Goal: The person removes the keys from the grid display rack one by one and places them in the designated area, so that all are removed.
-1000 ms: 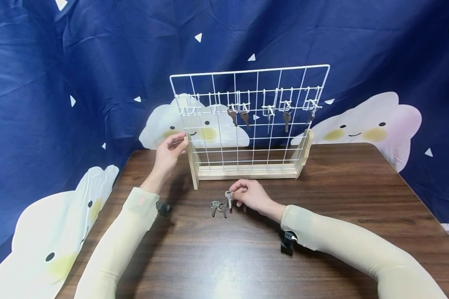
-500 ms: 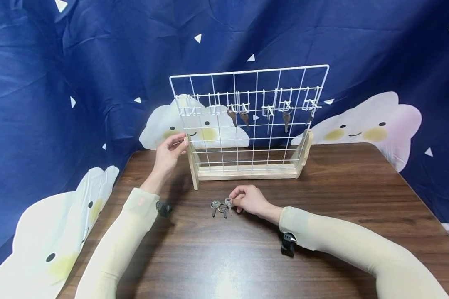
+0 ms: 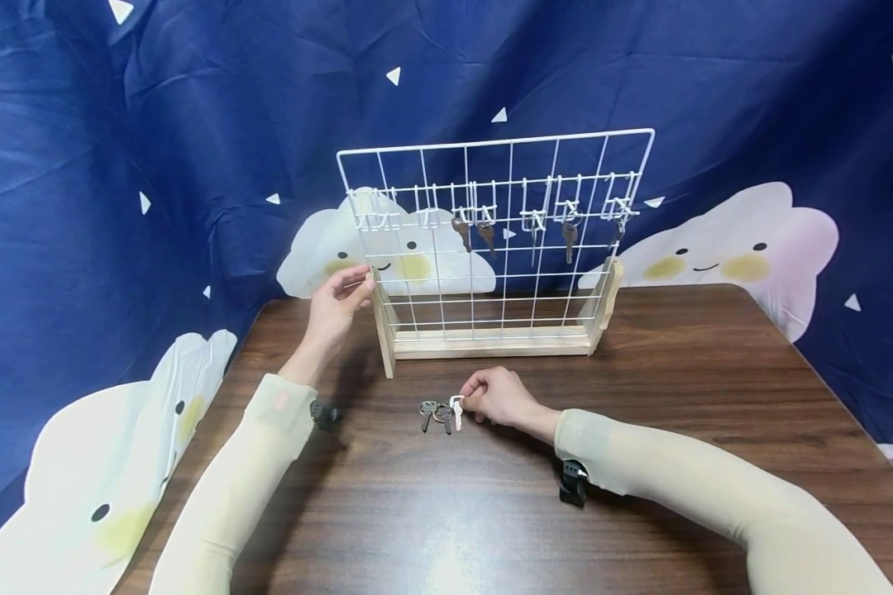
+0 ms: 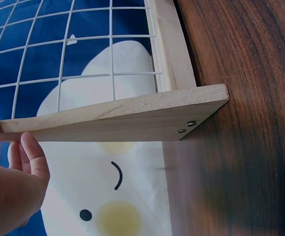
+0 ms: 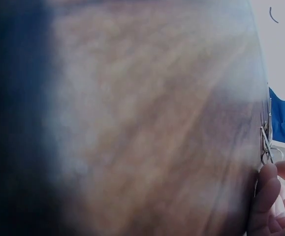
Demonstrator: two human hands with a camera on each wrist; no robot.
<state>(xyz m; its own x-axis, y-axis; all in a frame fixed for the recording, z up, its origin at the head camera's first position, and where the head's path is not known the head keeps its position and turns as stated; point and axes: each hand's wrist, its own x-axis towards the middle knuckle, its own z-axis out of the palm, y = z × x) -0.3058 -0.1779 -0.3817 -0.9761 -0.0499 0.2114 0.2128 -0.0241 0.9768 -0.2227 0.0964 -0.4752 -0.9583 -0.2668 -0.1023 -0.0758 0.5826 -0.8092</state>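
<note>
My left hand (image 3: 336,299) pinches the upper end of the left wooden side (image 4: 132,110) of a white wire grid rack (image 3: 446,310), thumb on one face and fingers on the other. Low over the table, my right hand (image 3: 500,397) holds a silver key (image 3: 458,415) by its ring end between thumb and fingertips. Whether this key touches the table I cannot tell. Just left of it lie two darker keys with rings, the nearer one (image 3: 447,420) and the farther one (image 3: 427,417). In the right wrist view the fingertips (image 5: 268,172) pinch a ring; the keys there overlap.
Several keys hang from white hooks on the grid's middle and right, among them a brown key (image 3: 570,240). Hooks at the left, such as one hook (image 3: 427,216), carry no key. A blue curtain (image 3: 231,99) hangs behind the dark wooden table (image 3: 685,372).
My right hand has moved the silver key down toward the near side, beside the two lying keys, then slightly right. The left hand and the rack stay put.
</note>
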